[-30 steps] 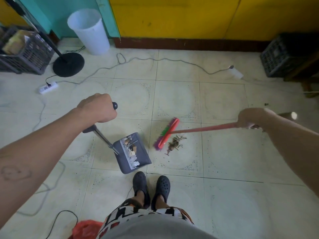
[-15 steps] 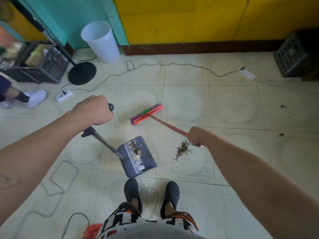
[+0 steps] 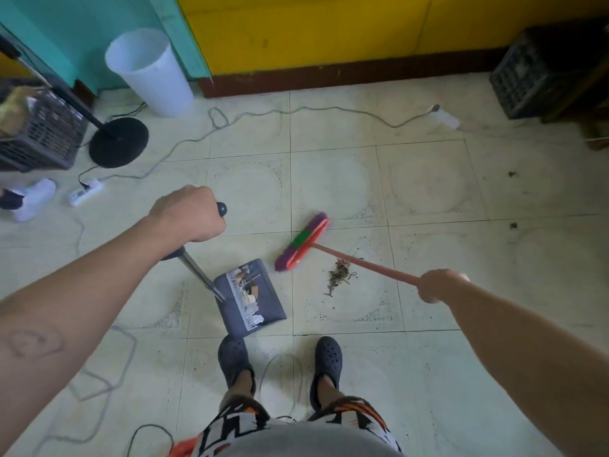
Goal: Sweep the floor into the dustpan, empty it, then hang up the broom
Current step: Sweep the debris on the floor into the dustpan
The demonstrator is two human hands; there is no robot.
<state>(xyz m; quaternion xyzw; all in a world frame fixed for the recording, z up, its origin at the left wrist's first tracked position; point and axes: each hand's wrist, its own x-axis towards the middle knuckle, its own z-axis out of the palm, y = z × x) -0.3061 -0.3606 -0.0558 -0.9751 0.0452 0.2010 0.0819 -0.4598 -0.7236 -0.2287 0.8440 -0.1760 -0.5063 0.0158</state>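
Observation:
My left hand [image 3: 188,214] grips the black handle of a grey long-handled dustpan [image 3: 253,300], which rests on the tile floor just ahead of my feet and holds paper scraps and debris. My right hand [image 3: 435,285] grips the pink stick of a broom [image 3: 303,240] with a red head and purple and green bristles. The broom head sits on the floor up and to the right of the dustpan. A small pile of dry leaf litter [image 3: 339,275] lies on the floor right of the dustpan, under the broom stick.
A white bin [image 3: 148,72] stands by the teal wall. A fan base [image 3: 118,143], a power strip [image 3: 85,191] and grey cables [image 3: 329,108] lie on the floor. Black crates sit far left [image 3: 39,133] and far right [image 3: 534,74]. Another person's white-socked foot [image 3: 33,199] is at left. Small specks [image 3: 512,174] remain at right.
The broom head swung from beside the leaf pile up to the left, then came back down to the right, now just beyond the dustpan. My right hand moved in, then back out.

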